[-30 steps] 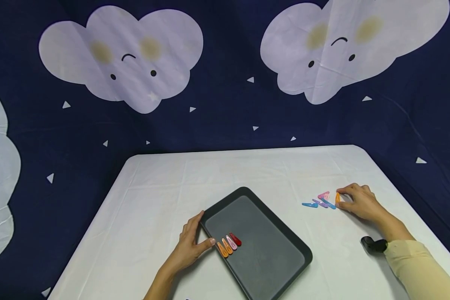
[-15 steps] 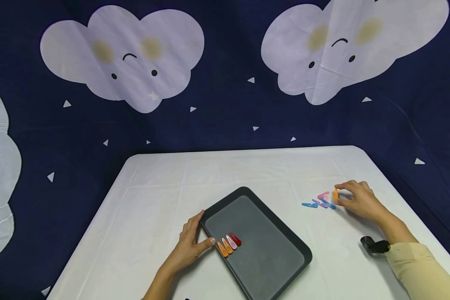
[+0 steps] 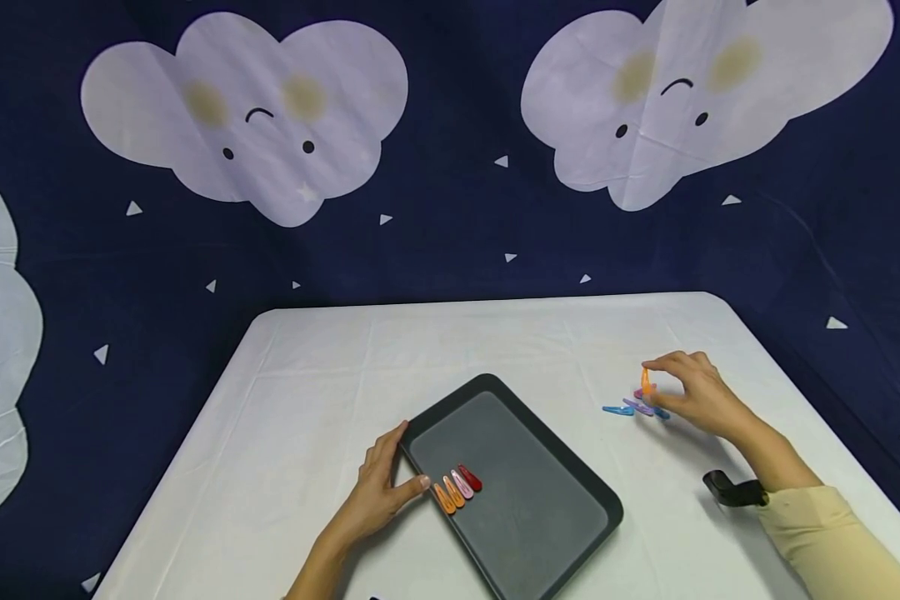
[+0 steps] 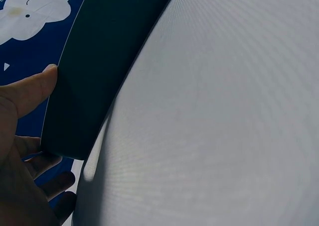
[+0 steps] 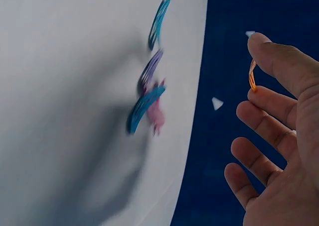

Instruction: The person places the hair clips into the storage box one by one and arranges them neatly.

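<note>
My right hand (image 3: 701, 396) pinches an orange hair clip (image 3: 646, 382) between thumb and forefinger, raised above a small group of clips. In the right wrist view the orange clip (image 5: 252, 76) spans the thumb and forefinger tips, other fingers spread. Under it lie a blue clip (image 3: 618, 410), a purple clip (image 5: 150, 70) and a pink one (image 5: 155, 111) overlapped by another blue clip (image 5: 144, 109). My left hand (image 3: 378, 492) rests against the left rim of a dark grey tray (image 3: 532, 492), thumb at the edge. Inside, orange clips (image 3: 445, 499), a pink clip (image 3: 462, 484) and a red clip (image 3: 470, 477) form a row.
A white cloth (image 3: 330, 375) covers the table. Behind it hangs a dark blue backdrop (image 3: 450, 217) with clouds and small triangles. A black object (image 3: 733, 490) sits at the right wrist, by the sleeve (image 3: 832, 533).
My right hand has lifted the orange clip and moved it left, over the loose clips. The left hand and the tray have stayed in place.
</note>
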Demonstrator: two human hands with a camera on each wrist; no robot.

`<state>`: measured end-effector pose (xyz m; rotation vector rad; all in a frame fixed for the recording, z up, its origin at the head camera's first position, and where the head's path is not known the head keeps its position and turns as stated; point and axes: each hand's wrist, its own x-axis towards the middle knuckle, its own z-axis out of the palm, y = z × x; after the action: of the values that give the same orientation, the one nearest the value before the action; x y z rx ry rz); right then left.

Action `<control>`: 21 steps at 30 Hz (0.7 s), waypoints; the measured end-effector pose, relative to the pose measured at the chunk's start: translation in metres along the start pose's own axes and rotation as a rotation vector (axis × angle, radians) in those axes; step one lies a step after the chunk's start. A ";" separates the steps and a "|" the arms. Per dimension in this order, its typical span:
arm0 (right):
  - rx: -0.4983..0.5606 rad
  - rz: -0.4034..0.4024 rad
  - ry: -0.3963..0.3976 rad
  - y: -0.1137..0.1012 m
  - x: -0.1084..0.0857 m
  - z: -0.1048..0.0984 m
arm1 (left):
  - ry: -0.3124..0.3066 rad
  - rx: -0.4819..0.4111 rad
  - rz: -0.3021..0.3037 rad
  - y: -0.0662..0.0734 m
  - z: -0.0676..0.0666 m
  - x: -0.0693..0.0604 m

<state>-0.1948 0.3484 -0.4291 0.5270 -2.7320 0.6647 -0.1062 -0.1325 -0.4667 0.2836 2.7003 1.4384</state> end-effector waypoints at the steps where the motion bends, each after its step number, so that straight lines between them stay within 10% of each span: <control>1: 0.007 -0.011 0.003 -0.003 0.001 0.001 | 0.001 0.000 0.000 0.000 0.000 0.000; 21: 0.072 -0.202 0.028 -0.069 0.015 0.022 | 0.002 -0.006 -0.011 0.002 0.000 0.000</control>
<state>-0.1840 0.2761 -0.4166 0.7912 -2.5908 0.7137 -0.1056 -0.1315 -0.4646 0.2675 2.6945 1.4438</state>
